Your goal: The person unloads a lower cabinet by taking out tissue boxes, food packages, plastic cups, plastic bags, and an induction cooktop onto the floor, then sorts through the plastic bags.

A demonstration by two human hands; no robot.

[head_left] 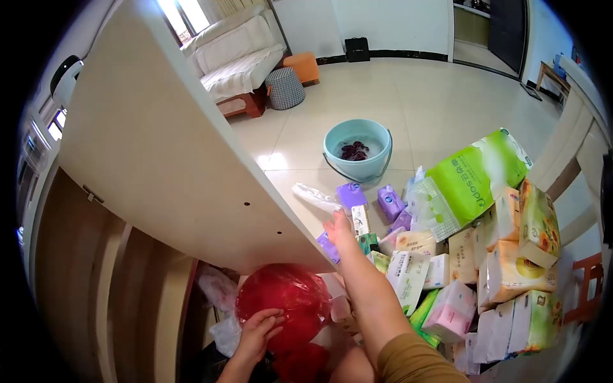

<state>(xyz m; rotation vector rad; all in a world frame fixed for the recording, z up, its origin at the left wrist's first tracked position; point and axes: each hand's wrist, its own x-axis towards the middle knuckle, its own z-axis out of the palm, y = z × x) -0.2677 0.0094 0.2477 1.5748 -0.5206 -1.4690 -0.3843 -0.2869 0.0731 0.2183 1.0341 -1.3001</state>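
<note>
My left hand (260, 332) is at the lower middle, its fingers against a shiny red plastic bag (284, 297); whether they pinch the plastic is hard to tell. Farther forward, my right hand (338, 225) reaches beside the cabinet door's edge, near a clear plastic wrapper (316, 196) on the floor. Its fingers are partly foreshortened, and the wrapper's end lies just beyond them. Purple tissue packs (350, 195) lie close by. To the right of my forearm is a heap of tissue packs (408, 274), with a large green package (476, 172) behind.
A pale cabinet door (172, 153) stands open at the left, before cabinet shelves (108, 287). A blue bucket (357, 167) with water and dark cloth stands ahead. Stacked tissue packs (520, 268) rise at the right. Whitish plastic bags (220, 290) lie beside the red bag.
</note>
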